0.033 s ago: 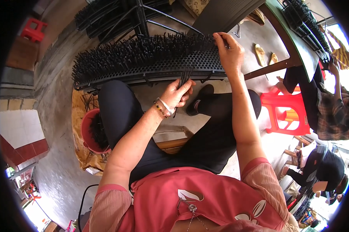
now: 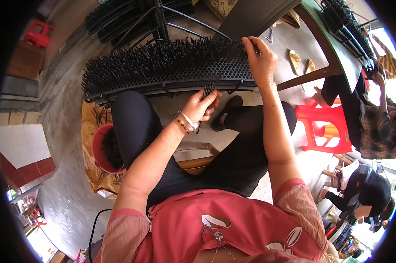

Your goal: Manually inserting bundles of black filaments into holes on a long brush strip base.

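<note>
A long black perforated rack [image 2: 215, 71] stretches across in front of my knees. Dense rows of thin black sticks [image 2: 141, 61] stand upright in its holes, while the near right part shows bare holes. Above the near edge, my left hand [image 2: 201, 106] is closed around a loose bundle of similar thin black sticks [image 2: 210, 87], whose ends poke out above and below the fist. My right hand [image 2: 261, 57] is at the rack's far right end. Its thumb and forefinger pinch what looks like one thin black stick, of which only a dark tip shows.
By my left knee a red bucket [image 2: 102, 153] holds more dark sticks, on brown sheeting [image 2: 89, 171]. A red plastic stool [image 2: 309, 127] stands to my right, near a green-topped table [image 2: 334, 48]. Slippers [image 2: 294, 62] lie beyond. Other people [image 2: 378, 127] sit at the right. Loaded racks [image 2: 119, 24] stand behind.
</note>
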Available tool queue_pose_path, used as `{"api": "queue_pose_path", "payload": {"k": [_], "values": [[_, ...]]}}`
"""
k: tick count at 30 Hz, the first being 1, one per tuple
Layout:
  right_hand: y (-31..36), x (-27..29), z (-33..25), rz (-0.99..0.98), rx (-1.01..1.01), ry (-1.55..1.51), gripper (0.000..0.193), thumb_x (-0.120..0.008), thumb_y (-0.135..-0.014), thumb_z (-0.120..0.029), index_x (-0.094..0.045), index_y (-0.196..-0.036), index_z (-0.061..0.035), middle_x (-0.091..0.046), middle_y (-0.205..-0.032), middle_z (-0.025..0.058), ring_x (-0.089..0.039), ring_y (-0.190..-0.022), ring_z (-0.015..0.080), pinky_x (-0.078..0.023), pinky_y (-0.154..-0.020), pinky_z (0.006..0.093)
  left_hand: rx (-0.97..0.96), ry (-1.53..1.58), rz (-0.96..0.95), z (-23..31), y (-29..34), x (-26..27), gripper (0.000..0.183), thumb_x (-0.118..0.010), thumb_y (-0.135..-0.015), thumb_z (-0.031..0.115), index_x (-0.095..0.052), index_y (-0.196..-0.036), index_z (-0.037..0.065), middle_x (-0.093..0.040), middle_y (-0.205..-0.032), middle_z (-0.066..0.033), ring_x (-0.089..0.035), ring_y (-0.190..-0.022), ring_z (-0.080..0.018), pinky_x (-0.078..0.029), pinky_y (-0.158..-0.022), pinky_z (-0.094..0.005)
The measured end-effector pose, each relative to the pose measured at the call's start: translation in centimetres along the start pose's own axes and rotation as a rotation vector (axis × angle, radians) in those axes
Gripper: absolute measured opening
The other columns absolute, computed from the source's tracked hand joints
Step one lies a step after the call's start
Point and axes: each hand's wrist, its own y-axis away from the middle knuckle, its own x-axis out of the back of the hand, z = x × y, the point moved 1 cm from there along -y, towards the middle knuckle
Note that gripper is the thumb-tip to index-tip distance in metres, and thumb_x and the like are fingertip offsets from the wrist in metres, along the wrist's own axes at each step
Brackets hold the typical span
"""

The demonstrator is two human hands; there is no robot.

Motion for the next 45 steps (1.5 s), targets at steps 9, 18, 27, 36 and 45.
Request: {"api": "queue_pose_path", "payload": {"k": [9, 18, 27, 36, 45], "values": [[0.6, -0.1, 0.2, 0.007, -0.163, 0.046, 0.019, -0.067, -0.084, -0.018, -0.067, -0.09, -0.0002, -0.068, -0.073, 0.0097, -0.065, -0.064, 0.0114, -0.049, -0.059, 0.023, -0.002, -0.014, -0.002, -0.1, 0.0, 0.2, 0.023, -0.055, -0.093, 0.032, -0.056, -0.102, 0.01, -0.049, -0.078, 0.002, -0.038, -0.055, -0.0019, -0.026, -0.041, -0.0145], [0.4, -0.6, -0.8, -0.075, 0.176, 0.11, 0.014, -0.066, -0.084, -0.013, -0.066, -0.089, -0.0004, -0.066, -0.073, 0.0112, -0.064, -0.064, 0.0172, -0.049, -0.059, 0.0273, 0.006, -0.015, 0.014, -0.1, 0.0, 0.2, 0.022, -0.054, -0.093, 0.03, -0.056, -0.101, 0.01, -0.049, -0.078, 0.0017, -0.038, -0.055, -0.0019, -0.026, -0.041, -0.0145], [0.6, -0.8, -0.2, 0.002, 0.002, 0.11, 0.016, -0.067, -0.083, -0.015, -0.066, -0.088, 0.0001, -0.065, -0.072, 0.0132, -0.064, -0.063, 0.0184, -0.049, -0.059, 0.0285, 0.003, -0.009, 0.006, -0.2, -0.1, 0.4, 0.02, -0.054, -0.093, 0.03, -0.056, -0.1, 0.011, -0.049, -0.078, 0.0018, -0.037, -0.055, -0.0022, -0.026, -0.041, -0.0142], [0.6, -1.0, -0.7, -0.039, 0.166, 0.139, 0.012, -0.068, -0.082, -0.012, -0.066, -0.087, -0.0013, -0.065, -0.076, 0.013, -0.065, -0.066, 0.022, -0.049, -0.06, 0.0291, 0.007, -0.016, 0.013, 0.0, 0.1, 0.4, 0.021, -0.054, -0.093, 0.03, -0.055, -0.1, 0.011, -0.049, -0.078, 0.002, -0.037, -0.055, -0.0023, -0.026, -0.041, -0.0144], [0.7, -1.2, -0.3, -0.03, 0.148, 0.111, 0.012, -0.067, -0.082, -0.012, -0.065, -0.088, -0.0019, -0.065, -0.078, 0.0122, -0.065, -0.067, 0.024, -0.049, -0.061, 0.0304, 0.0, -0.018, 0.01, -0.2, -0.1, 0.5, 0.02, -0.054, -0.094, 0.03, -0.055, -0.1, 0.011, -0.049, -0.077, 0.0019, -0.037, -0.055, -0.0021, -0.026, -0.041, -0.0146]]}}
